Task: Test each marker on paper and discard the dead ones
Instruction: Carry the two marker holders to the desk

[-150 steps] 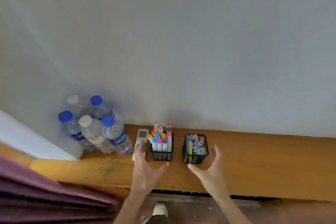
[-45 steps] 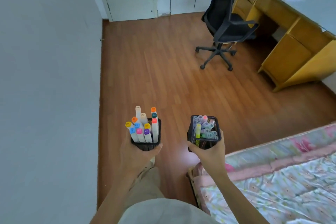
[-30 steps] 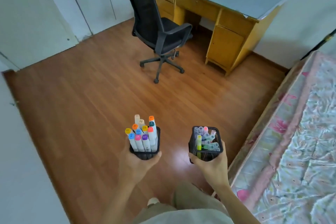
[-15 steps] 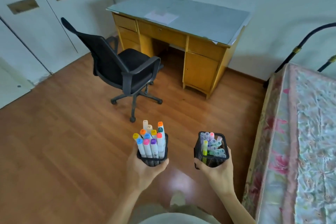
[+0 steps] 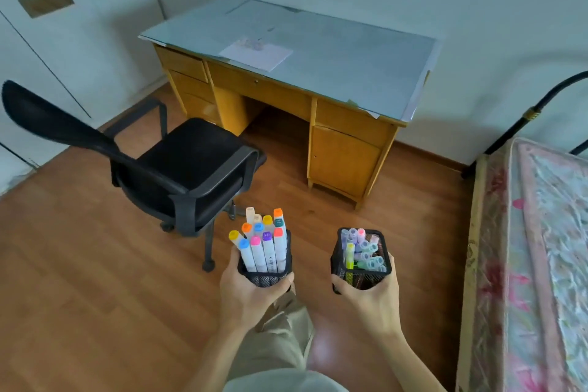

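Left hand (image 5: 251,288) grips a cup of markers (image 5: 264,248); right hand (image 5: 370,294) grips another cup (image 5: 359,259). Tilting either while walking could spill them.

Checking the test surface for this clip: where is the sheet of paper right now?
In the head view, the paper lies on the left part of the desk, above the chair.

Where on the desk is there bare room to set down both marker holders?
The grey desk top looks bare right of the white paper sheet, out to its right edge, and along the wall behind it. The black office chair crowds the desk's left front.
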